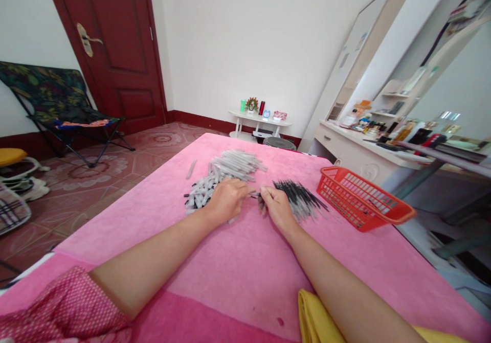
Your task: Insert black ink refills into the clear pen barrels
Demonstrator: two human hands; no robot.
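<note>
My left hand (227,200) is closed in front of a heap of white tubes that look like pen barrels (238,164). Shorter whitish pieces with black ends (201,189) lie against its back and far side. Close to it on the right, my right hand (275,204) pinches a thin dark stick like a pen refill (256,195), which points at the left fingertips. What the left fingers hold is mostly hidden. Beside the right hand a fan of black-tipped refills (303,200) is spread on the pink cloth (230,266). One white tube (191,169) lies apart at the left.
A red plastic basket (364,200) stands at the table's right side. Yellow fabric (318,317) lies under my right forearm. A cluttered dressing table (345,141) is beyond on the right, a folding chair (65,103) at the left, and a low white stand (261,118) at the wall.
</note>
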